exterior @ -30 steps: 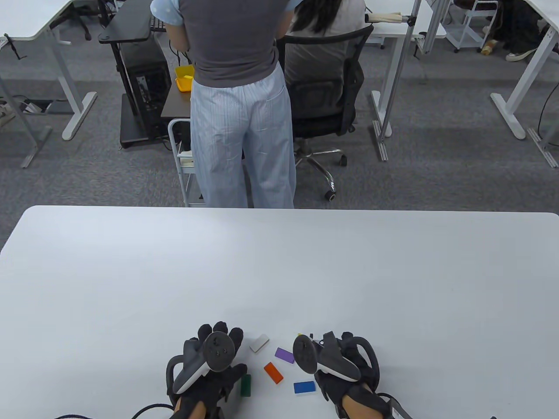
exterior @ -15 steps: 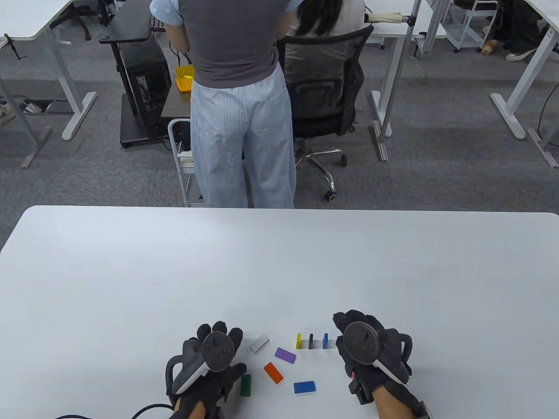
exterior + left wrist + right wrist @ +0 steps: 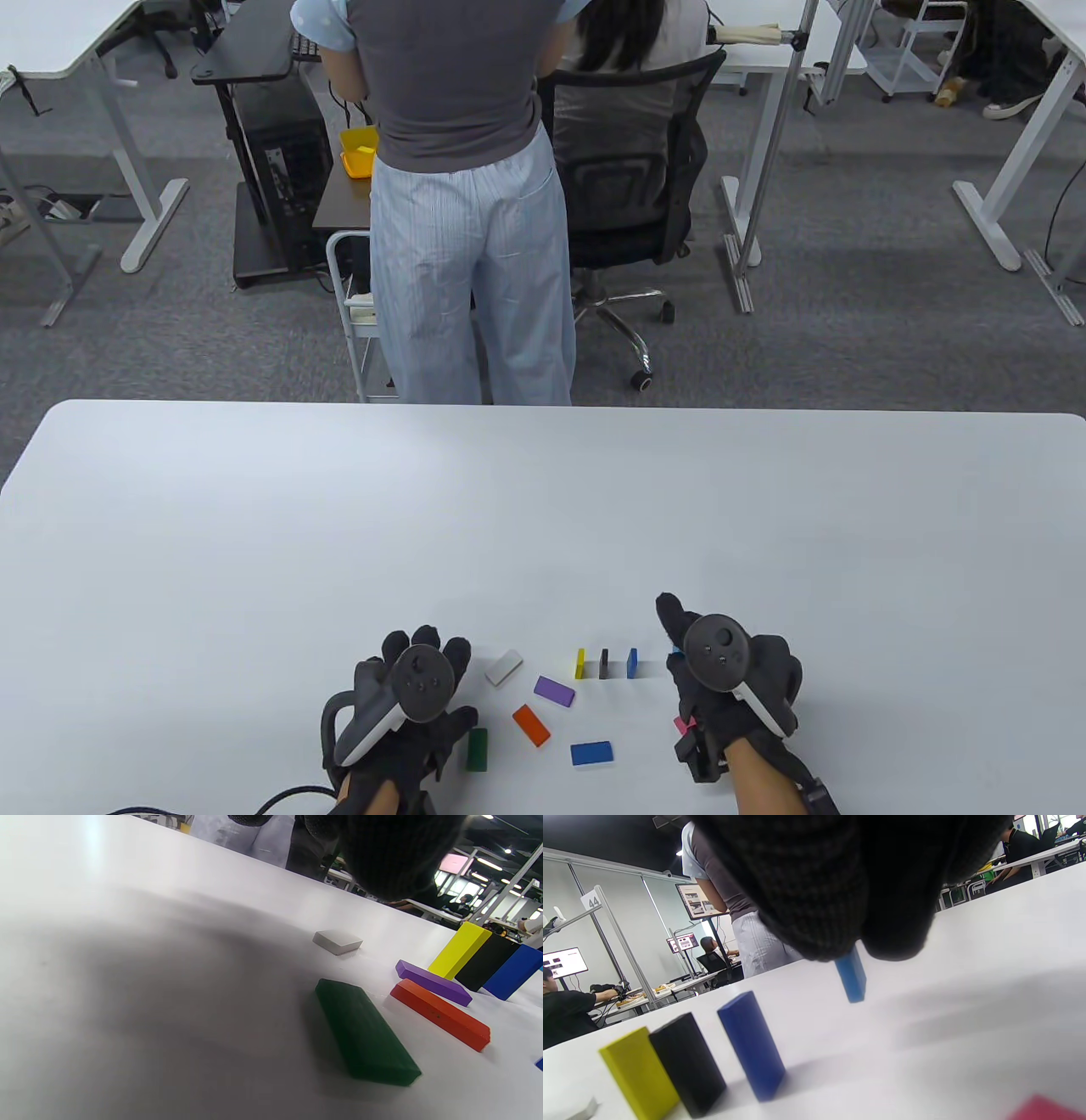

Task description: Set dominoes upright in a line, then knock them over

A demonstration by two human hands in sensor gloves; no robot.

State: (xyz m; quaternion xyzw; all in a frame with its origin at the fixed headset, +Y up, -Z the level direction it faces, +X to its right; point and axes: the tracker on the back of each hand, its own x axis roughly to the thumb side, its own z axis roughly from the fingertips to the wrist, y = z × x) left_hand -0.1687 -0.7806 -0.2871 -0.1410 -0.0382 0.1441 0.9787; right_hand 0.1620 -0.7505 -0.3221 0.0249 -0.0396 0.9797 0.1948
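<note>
Right hand (image 3: pixel 730 679) is pinching light-blue domino (image 3: pixel 851 978) beside standing yellow (image 3: pixel 580 663), black (image 3: pixel 604 663), blue (image 3: pixel 632 662) row; left hand (image 3: pixel 407 705) is resting relaxed, holding nothing, on bench (image 3: pixel 254 552).

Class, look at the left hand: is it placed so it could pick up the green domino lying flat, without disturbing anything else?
Probably yes. The green domino lies flat right beside the left hand, with bare table between them. The orange domino lies apart on the far side.
</note>
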